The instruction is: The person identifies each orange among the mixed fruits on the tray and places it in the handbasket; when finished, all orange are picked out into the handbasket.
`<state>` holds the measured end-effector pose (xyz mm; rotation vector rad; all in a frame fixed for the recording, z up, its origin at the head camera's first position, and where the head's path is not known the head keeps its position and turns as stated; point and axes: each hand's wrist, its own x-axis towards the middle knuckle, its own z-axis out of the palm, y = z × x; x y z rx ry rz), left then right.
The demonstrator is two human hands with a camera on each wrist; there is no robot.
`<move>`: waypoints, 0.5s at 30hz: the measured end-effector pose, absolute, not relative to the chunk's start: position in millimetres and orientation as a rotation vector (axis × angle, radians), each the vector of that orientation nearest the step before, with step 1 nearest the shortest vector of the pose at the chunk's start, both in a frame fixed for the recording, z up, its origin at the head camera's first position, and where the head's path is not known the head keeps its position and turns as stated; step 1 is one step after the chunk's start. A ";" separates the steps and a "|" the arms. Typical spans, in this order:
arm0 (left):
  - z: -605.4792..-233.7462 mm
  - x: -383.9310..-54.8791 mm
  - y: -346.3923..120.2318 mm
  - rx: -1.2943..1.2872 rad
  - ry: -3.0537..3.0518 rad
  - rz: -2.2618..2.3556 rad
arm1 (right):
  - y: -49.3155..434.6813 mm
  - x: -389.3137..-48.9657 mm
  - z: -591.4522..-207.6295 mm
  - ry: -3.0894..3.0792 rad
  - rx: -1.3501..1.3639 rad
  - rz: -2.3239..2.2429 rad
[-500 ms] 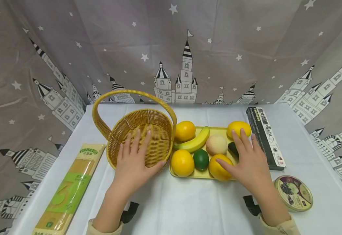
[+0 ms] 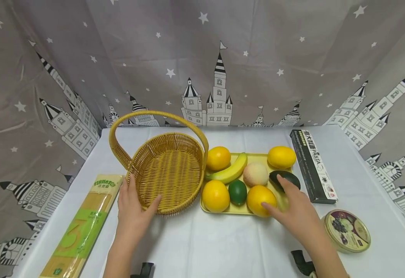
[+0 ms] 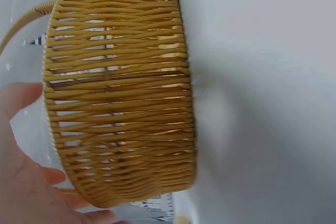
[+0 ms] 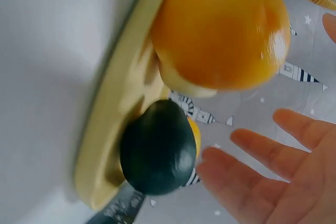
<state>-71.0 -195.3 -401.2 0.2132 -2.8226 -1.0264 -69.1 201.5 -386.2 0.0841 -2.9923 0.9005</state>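
My left hand (image 2: 133, 212) is at the front left side of a yellow woven basket (image 2: 171, 170) with a tall handle. Its fingers are spread at the rim, and the left wrist view shows them beside the woven wall (image 3: 118, 93). The basket stands upright with a bare floor. Over the right end of a yellow tray (image 2: 258, 157) hovers my right hand (image 2: 297, 210), fingers apart and holding nothing. Closest to it are a dark avocado (image 2: 294, 179), partly behind its fingers, and an orange (image 2: 258, 197). In the right wrist view, the fingers (image 4: 268, 153) are apart from both fruits.
Also on the tray are a banana (image 2: 231, 172), a peach (image 2: 256, 174), a lime (image 2: 238, 192), a lemon (image 2: 281, 157) and two more oranges (image 2: 216, 196). A spaghetti pack (image 2: 82, 227) lies left, a black pasta box (image 2: 311, 166) right, and a round tin (image 2: 348, 231) in front of it.
My left hand has moved from over the basket leftward and toward me to its side. The right hand has drawn back toward me, uncovering the lemon and more of the avocado.
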 end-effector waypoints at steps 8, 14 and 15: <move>-415.5 -73.6 -202.9 0.240 -2.708 -1.336 | 187.5 -65.2 -396.4 -3.042 0.007 1.004; -419.4 -74.5 -207.0 0.299 -2.650 -1.505 | 182.5 -67.0 -402.2 -3.078 -0.036 1.016; -420.0 -75.0 -207.5 0.307 -2.646 -1.527 | 182.1 -67.2 -403.0 -3.080 -0.037 1.014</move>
